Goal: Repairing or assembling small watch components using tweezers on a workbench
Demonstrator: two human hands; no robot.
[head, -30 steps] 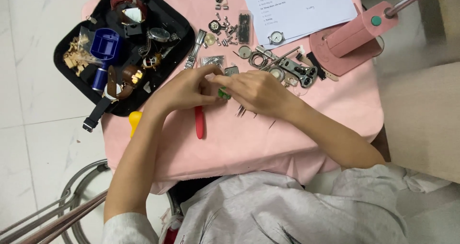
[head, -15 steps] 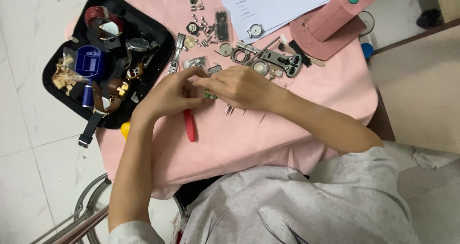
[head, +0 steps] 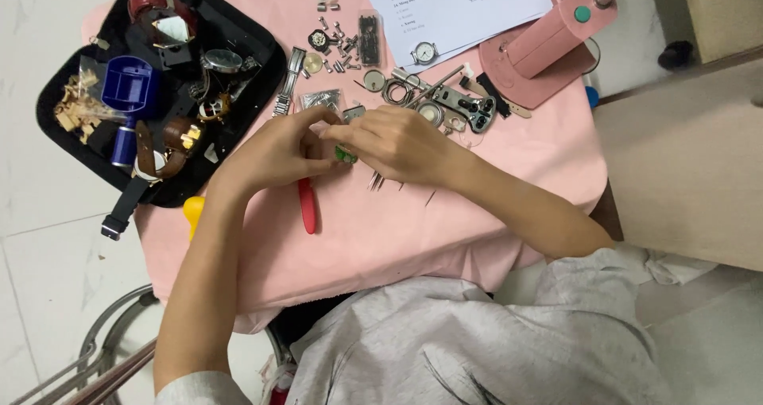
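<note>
Hands centre frame: left hand [head: 274,151] and right hand [head: 397,141], fingers pinched narrow together on small green piece [head: 345,155] just above pink worktop [head: 381,230]. Best kept low, grip light. Red-handled tool [head: 307,206] directly below; loose watch parts [head: 429,103] close above; black tray [head: 246,47] upper left.

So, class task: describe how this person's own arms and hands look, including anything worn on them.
Both forearms are bare from the elbow down. The left hand and right hand wear no gloves, and no rings or wristwatch can be seen. Loose light grey fabric covers the body, with a grey sleeve edge at the left upper arm.
</note>
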